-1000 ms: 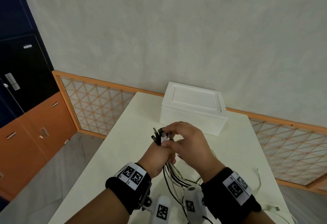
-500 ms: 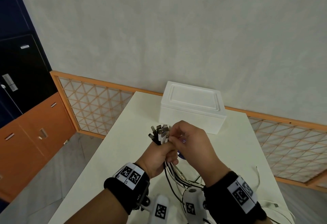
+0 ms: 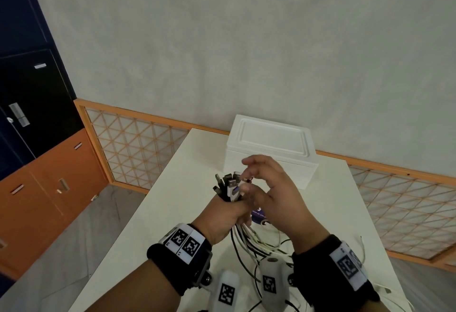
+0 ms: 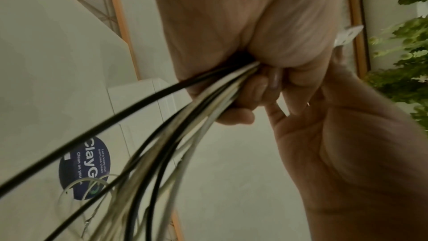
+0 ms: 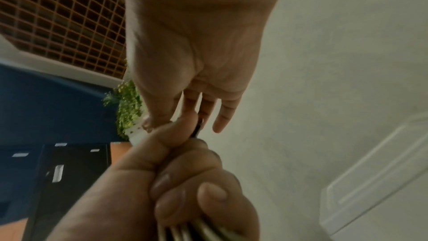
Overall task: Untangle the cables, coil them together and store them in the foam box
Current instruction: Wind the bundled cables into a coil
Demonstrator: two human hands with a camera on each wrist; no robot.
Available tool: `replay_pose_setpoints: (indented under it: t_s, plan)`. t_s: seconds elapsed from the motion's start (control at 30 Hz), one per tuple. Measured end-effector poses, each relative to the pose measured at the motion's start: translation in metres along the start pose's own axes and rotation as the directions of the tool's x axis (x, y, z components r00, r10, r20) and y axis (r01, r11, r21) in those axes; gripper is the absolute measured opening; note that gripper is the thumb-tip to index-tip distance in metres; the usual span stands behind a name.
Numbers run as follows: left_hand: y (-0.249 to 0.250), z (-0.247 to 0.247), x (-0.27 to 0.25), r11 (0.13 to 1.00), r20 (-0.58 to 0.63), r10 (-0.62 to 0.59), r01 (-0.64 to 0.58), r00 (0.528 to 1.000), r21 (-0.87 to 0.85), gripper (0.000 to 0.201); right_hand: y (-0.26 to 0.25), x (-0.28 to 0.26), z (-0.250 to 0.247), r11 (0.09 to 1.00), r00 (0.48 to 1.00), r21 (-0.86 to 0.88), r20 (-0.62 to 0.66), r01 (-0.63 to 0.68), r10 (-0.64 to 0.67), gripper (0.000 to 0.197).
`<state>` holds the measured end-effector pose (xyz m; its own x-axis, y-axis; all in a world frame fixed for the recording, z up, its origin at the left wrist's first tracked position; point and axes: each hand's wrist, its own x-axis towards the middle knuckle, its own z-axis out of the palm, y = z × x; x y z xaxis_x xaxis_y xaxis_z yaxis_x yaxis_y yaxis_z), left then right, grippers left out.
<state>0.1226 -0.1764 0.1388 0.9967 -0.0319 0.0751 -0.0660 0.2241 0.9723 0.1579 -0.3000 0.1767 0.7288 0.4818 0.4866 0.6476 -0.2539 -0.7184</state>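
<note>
My left hand [image 3: 225,214] grips a bundle of black and white cables [image 3: 249,240] in its fist above the white table [image 3: 153,225]. The bundle's plugs [image 3: 228,184] stick up out of the fist. The cables [image 4: 162,144] hang down from the left hand [image 4: 243,43] and trail on the table. My right hand [image 3: 274,188] hovers beside the plugs with its fingers spread and fairly straight, fingertips at the plug ends. In the right wrist view the right hand [image 5: 192,52] reaches over the left hand [image 5: 185,180]. The white foam box [image 3: 270,149] stands behind the hands, lid on.
A round blue sticker [image 3: 259,213] lies on the table under the hands. Loose white cable ends [image 3: 362,241] lie at the right of the table. The table's left edge drops to a grey floor beside orange cabinets [image 3: 49,183]. A lattice panel [image 3: 138,149] runs along the wall.
My right hand has let go of the plug ends and opened, with its fingers spread. The left fist still holds the bundle, now a little higher.
</note>
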Motion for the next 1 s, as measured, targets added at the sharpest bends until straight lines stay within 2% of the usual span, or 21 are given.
replay_pose_setpoints:
  t_s: [0.07, 0.13, 0.23, 0.3, 0.37, 0.47, 0.5, 0.57, 0.6, 0.63, 0.7, 0.83, 0.93, 1.0]
  plan:
    - [0.0, 0.001, -0.001, 0.998, 0.025, -0.025, 0.024, 0.999, 0.057, 0.021, -0.006, 0.0, 0.002, 1.0, 0.996, 0.009, 0.084, 0.008, -0.008, 0.026]
    - [0.003, 0.003, -0.002, 0.993, 0.044, -0.031, 0.026, 0.999, 0.115, 0.026, -0.008, -0.001, 0.008, 0.998, 0.992, -0.062, 0.122, 0.024, -0.016, 0.042]
    - [0.009, 0.004, -0.004, 0.968, 0.031, -0.018, 0.01, 0.999, 0.252, 0.014, -0.006, -0.006, 0.017, 0.972, 0.987, -0.186, 0.103, 0.143, -0.126, 0.045]
    - [0.011, 0.002, -0.006, 0.949, 0.031, 0.004, -0.013, 1.0, 0.314, 0.011, -0.006, -0.009, 0.024, 0.961, 0.984, -0.214, 0.069, 0.174, -0.162, 0.051]
    - [0.007, -0.002, -0.008, 0.959, -0.011, -0.003, 0.006, 1.0, 0.285, 0.009, -0.01, -0.009, 0.026, 0.941, 0.976, -0.259, 0.06, 0.216, -0.207, 0.053]
    - [0.002, -0.007, -0.008, 0.985, -0.04, -0.072, 0.077, 0.997, 0.155, 0.028, -0.006, -0.006, 0.02, 0.925, 0.955, -0.239, 0.114, 0.294, -0.274, 0.05]
    - [0.003, -0.007, -0.007, 0.989, -0.04, -0.048, 0.053, 0.998, 0.141, 0.029, 0.0, -0.007, 0.018, 0.949, 0.961, -0.175, 0.133, 0.264, -0.243, 0.056]
    - [0.006, -0.009, -0.002, 0.994, -0.1, 0.014, -0.004, 0.995, 0.105, 0.009, 0.006, -0.013, 0.018, 0.999, 0.988, 0.017, 0.151, 0.035, -0.037, 0.086]
    - [0.008, -0.008, 0.001, 0.997, -0.146, 0.013, -0.001, 0.989, 0.082, 0.003, 0.006, -0.016, 0.021, 0.987, 0.981, 0.122, 0.175, -0.104, 0.082, 0.095]
    - [0.008, -0.009, 0.003, 0.998, -0.192, 0.005, 0.007, 0.981, 0.061, 0.011, 0.005, -0.019, 0.025, 0.949, 0.963, 0.236, 0.22, -0.209, 0.157, 0.098]
    - [0.004, -0.01, 0.007, 1.0, -0.268, -0.025, 0.029, 0.963, 0.01, 0.015, 0.004, -0.023, 0.035, 0.887, 0.934, 0.334, 0.269, -0.318, 0.234, 0.098]
    - [-0.001, -0.013, 0.006, 1.0, -0.292, 0.001, -0.003, 0.956, -0.006, 0.016, 0.008, -0.023, 0.047, 0.914, 0.92, 0.181, 0.222, -0.364, 0.322, 0.086]
    - [-0.006, -0.018, 0.007, 0.998, -0.284, 0.061, -0.049, 0.957, 0.05, 0.016, 0.011, -0.022, 0.049, 0.939, 0.935, 0.102, 0.181, -0.328, 0.306, 0.052]
    - [-0.009, -0.018, 0.005, 0.999, -0.272, 0.041, -0.04, 0.961, 0.008, 0.017, 0.008, -0.021, 0.052, 0.936, 0.933, 0.102, 0.172, -0.336, 0.316, 0.046]
